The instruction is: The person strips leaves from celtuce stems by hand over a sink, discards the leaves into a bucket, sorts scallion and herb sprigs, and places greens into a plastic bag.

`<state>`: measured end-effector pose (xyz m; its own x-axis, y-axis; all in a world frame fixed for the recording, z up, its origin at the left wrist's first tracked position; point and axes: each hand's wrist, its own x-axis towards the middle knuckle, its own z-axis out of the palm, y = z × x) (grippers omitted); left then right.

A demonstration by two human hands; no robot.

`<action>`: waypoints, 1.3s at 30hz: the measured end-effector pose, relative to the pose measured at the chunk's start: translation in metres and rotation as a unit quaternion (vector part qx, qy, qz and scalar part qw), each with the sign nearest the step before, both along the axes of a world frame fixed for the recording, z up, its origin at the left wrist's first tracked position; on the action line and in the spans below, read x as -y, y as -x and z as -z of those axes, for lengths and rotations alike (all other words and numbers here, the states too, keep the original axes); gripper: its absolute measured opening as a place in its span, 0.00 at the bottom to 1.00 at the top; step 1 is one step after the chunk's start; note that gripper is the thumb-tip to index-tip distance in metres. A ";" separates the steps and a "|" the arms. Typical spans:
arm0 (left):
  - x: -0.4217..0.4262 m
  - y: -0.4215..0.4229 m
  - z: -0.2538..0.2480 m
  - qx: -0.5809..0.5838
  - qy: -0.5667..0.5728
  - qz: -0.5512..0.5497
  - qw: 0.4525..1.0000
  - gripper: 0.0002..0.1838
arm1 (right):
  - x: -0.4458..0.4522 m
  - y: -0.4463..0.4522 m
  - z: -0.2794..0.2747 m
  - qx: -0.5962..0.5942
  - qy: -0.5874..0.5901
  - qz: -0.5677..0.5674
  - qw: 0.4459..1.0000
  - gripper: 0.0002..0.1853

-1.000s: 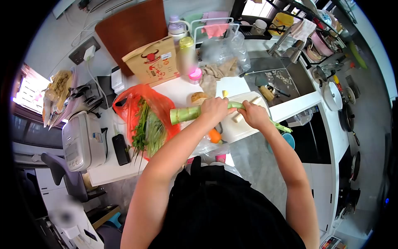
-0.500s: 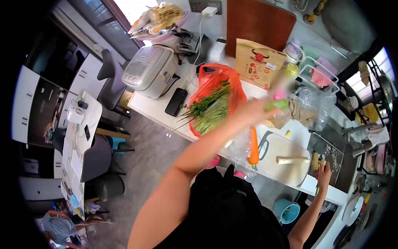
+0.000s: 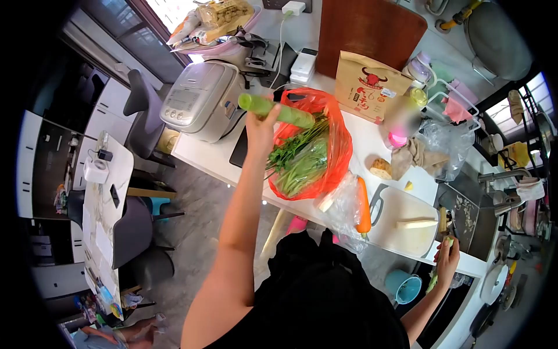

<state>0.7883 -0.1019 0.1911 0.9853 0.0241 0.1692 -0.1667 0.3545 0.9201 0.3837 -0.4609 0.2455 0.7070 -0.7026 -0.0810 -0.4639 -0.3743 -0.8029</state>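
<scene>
The left hand has its fingers wrapped around a thick green stalk, one end over the red bag on the desk. The right hand grasps a green piece near the cutting board.

On the bench, a silver-white rice cooker stands at the left end, and a kraft paper bag printed with a red bull's head stands upright before a reddish-brown board. A crumpled brown cloth lies near a pink-based container, its upper part blurred. Apart from these, a marble-patterned table carries a white box and a dark phone, with a grey chair near its far end.
</scene>
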 end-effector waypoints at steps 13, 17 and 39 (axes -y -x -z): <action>0.030 -0.017 0.079 -0.060 0.221 -0.153 0.961 0.22 | -0.060 -0.011 -0.001 -0.008 0.000 0.045 0.999 0.10; 0.043 -0.033 0.086 -0.121 0.280 -0.186 0.934 0.25 | -0.073 -0.020 -0.002 -0.037 0.022 0.038 0.998 0.09; -0.016 -0.069 0.129 -0.459 0.404 0.112 0.784 0.24 | 0.012 -0.097 0.108 -0.145 0.493 -0.284 0.809 0.13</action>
<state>0.8573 -0.0862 0.0617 0.6786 -0.4321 -0.5940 0.5825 0.8092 0.0768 0.4808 -0.4729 0.1376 0.9905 -0.0942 0.1004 -0.1067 -0.9861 0.1273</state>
